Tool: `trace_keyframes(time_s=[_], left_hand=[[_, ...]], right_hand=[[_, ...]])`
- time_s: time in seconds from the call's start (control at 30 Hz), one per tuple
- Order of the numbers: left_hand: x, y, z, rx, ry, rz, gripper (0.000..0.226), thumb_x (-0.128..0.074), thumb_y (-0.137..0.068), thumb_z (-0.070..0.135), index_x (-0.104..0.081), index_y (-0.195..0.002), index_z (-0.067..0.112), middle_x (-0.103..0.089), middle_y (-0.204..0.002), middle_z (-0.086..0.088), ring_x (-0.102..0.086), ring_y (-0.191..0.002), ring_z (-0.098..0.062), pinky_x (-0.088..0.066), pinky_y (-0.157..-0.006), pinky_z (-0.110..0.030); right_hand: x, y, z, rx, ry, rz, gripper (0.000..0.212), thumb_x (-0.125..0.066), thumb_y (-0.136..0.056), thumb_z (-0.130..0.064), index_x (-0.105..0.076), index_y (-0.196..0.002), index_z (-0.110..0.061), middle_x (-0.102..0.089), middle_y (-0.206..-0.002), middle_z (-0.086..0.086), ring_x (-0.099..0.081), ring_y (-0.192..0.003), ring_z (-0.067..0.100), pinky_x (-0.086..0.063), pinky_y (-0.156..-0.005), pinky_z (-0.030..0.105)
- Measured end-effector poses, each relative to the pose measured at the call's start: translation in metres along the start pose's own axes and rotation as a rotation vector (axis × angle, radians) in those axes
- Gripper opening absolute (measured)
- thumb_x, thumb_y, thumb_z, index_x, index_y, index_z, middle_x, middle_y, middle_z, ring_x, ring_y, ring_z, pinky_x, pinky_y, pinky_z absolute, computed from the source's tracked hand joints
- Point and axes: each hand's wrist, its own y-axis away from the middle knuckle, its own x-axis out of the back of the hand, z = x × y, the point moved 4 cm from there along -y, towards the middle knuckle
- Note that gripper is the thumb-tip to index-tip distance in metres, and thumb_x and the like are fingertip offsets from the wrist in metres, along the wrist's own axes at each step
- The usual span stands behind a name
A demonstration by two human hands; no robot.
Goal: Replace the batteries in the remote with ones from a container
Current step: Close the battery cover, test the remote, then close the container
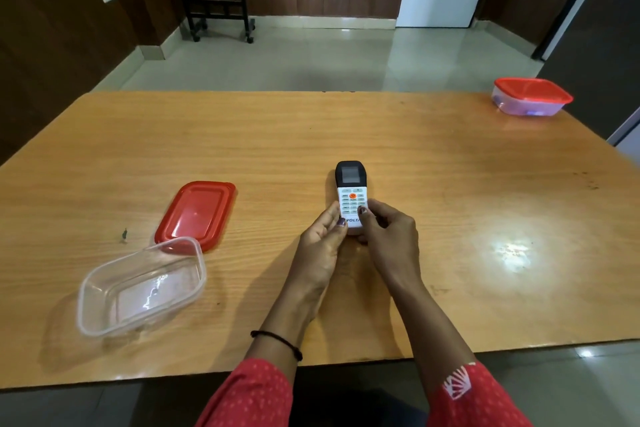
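Observation:
A white remote (350, 189) with a black screen end lies button side up near the middle of the wooden table (450, 218). My left hand (322, 243) grips its near left edge with the thumb on the printed label. My right hand (388, 236) holds the near right edge, thumb on the lower buttons. An open clear plastic container (138, 288) sits at the near left with nothing visible inside it, and its red lid (195, 213) lies flat just behind it. No batteries are visible.
A second clear container with a red lid on it (531, 95) stands at the table's far right corner. A small dark speck (124, 235) lies left of the loose lid. A black wheeled stand (221, 10) is on the floor beyond the table.

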Motion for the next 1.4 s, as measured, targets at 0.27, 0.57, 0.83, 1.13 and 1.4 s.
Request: trace_keyframes(time_s=[0.27,0.57,0.83,1.13,1.4], left_hand=[[0.001,0.004,0.007,0.001,0.005,0.006,0.043,-0.040,-0.096,0.001,-0.040,-0.138,0.011,-0.058,-0.119,0.008,-0.060,-0.095,0.008,-0.048,-0.076,-0.007],[0.070,0.068,0.087,-0.413,-0.373,0.324,0.034,-0.046,-0.095,0.007,-0.059,-0.111,0.034,-0.057,-0.130,0.010,-0.049,-0.123,0.002,-0.040,-0.103,-0.015],[0.199,0.128,0.097,-0.286,-0.539,0.851,0.027,-0.051,-0.092,0.010,-0.062,-0.106,0.031,-0.059,-0.116,0.010,-0.053,-0.118,-0.012,-0.039,-0.086,-0.017],[0.233,0.118,0.074,-0.084,-0.532,0.727,0.037,-0.052,-0.090,0.008,-0.056,-0.125,0.018,-0.056,-0.134,0.001,-0.049,-0.126,-0.015,-0.038,-0.099,-0.029],[0.223,0.120,0.073,-0.076,-0.397,0.717,0.029,-0.042,-0.095,0.008,-0.060,-0.114,0.020,-0.060,-0.114,0.004,-0.057,-0.101,-0.010,-0.041,-0.087,-0.026]], right_hand=[[0.004,0.001,0.001,0.013,0.083,0.083,0.030,-0.054,-0.090,-0.012,-0.064,-0.118,-0.016,-0.069,-0.112,0.001,-0.064,-0.098,0.012,-0.055,-0.084,0.033],[-0.057,0.050,-0.047,0.570,0.348,-0.033,0.029,-0.056,-0.084,-0.001,-0.066,-0.107,-0.016,-0.065,-0.106,-0.001,-0.048,-0.106,0.015,-0.033,-0.087,0.017],[-0.187,0.048,-0.065,0.520,0.856,-0.604,0.058,-0.056,-0.087,-0.043,-0.038,-0.140,-0.028,-0.028,-0.153,0.006,-0.026,-0.137,0.030,-0.029,-0.106,0.046],[-0.186,0.057,-0.066,1.118,1.033,-0.305,0.022,-0.042,-0.087,-0.019,-0.062,-0.084,-0.010,-0.067,-0.072,0.007,-0.065,-0.055,0.027,-0.039,-0.039,0.028],[-0.116,0.047,-0.106,0.230,0.001,-0.066,0.037,-0.033,-0.101,-0.024,-0.057,-0.083,-0.002,-0.058,-0.060,0.009,-0.051,-0.037,0.019,-0.040,-0.032,0.027]])
